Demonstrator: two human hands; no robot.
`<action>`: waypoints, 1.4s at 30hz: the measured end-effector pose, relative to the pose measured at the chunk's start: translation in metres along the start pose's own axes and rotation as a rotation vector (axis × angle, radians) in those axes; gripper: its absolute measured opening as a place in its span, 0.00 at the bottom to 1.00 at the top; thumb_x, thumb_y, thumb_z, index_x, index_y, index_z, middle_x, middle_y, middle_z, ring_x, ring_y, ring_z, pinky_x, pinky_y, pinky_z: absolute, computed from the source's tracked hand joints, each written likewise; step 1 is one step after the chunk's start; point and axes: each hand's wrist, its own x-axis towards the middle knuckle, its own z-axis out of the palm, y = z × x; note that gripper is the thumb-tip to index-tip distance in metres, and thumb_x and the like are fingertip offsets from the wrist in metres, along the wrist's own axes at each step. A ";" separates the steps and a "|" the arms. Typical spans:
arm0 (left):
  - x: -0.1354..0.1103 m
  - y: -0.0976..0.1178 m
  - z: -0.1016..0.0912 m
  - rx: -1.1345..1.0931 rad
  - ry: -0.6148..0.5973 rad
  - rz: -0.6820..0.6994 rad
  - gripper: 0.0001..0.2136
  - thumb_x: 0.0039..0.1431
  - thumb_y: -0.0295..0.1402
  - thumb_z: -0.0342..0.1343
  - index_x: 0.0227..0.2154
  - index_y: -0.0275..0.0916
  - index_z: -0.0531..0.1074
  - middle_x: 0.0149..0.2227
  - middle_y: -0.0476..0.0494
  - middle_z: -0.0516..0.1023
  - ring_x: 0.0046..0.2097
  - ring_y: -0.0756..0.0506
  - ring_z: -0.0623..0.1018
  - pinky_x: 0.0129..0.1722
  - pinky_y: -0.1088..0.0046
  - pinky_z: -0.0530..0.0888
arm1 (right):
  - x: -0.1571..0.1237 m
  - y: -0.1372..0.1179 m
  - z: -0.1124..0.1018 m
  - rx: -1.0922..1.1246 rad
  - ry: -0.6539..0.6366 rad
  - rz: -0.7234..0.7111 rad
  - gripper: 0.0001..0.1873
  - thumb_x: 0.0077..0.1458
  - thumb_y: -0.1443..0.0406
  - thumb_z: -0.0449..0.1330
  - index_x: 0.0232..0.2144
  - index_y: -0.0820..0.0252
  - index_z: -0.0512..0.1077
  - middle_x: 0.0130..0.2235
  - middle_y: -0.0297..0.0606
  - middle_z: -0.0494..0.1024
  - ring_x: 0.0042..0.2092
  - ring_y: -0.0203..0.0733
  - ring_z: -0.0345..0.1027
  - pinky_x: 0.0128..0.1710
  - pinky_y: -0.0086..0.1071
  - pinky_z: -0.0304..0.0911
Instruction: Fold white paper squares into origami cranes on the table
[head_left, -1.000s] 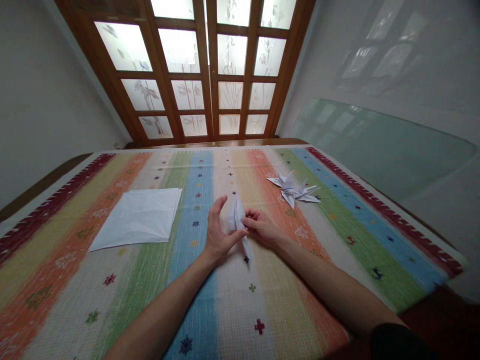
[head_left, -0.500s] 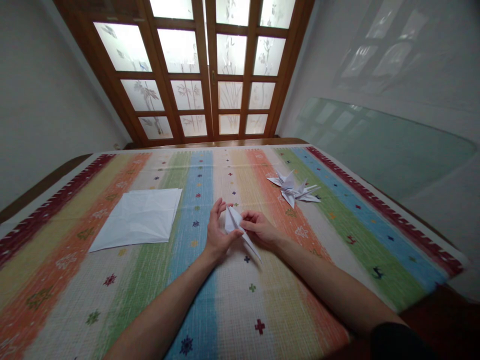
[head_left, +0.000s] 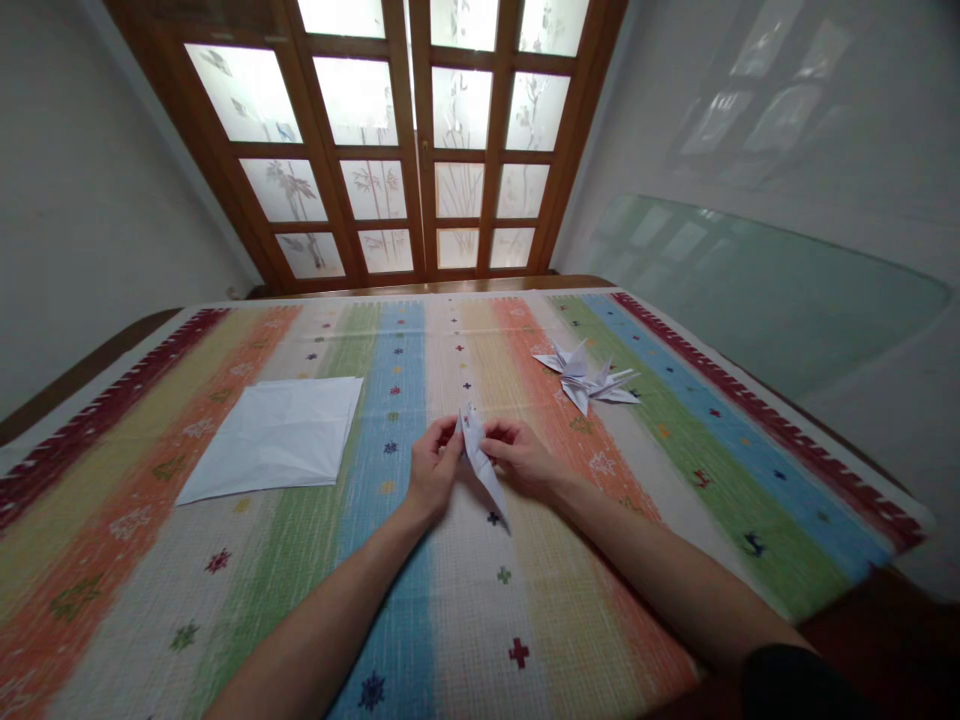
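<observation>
Between my two hands is a folded piece of white paper (head_left: pixel 482 466), long and narrow, with one sharp point toward me and its other end pointing away. My left hand (head_left: pixel 436 462) pinches its left side between thumb and fingers. On the other side, my right hand (head_left: pixel 519 455) grips the paper's edge with curled fingers. Parts of the fingertips are hidden by the paper. Farther off to the right lie folded paper cranes (head_left: pixel 589 378), clustered so closely that their wings overlap.
A stack of white paper sheets (head_left: pixel 274 435) lies to the left on the striped tablecloth (head_left: pixel 300 600). Beyond the table's far edge stands a wooden door with frosted panes (head_left: pixel 375 190). A glass panel (head_left: pixel 765 280) is along the right wall.
My left hand has closed from spread fingers to a pinch on the paper's left side. The folded paper has turned more upright, its near point shifting slightly left. My right hand keeps its grip.
</observation>
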 end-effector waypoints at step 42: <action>-0.003 -0.003 -0.001 0.422 0.151 0.312 0.20 0.56 0.33 0.58 0.52 0.42 0.66 0.60 0.34 0.63 0.60 0.37 0.66 0.54 0.53 0.68 | 0.002 0.006 0.005 -0.045 0.313 -0.217 0.14 0.36 0.59 0.72 0.18 0.59 0.72 0.41 0.37 0.76 0.40 0.39 0.70 0.44 0.36 0.63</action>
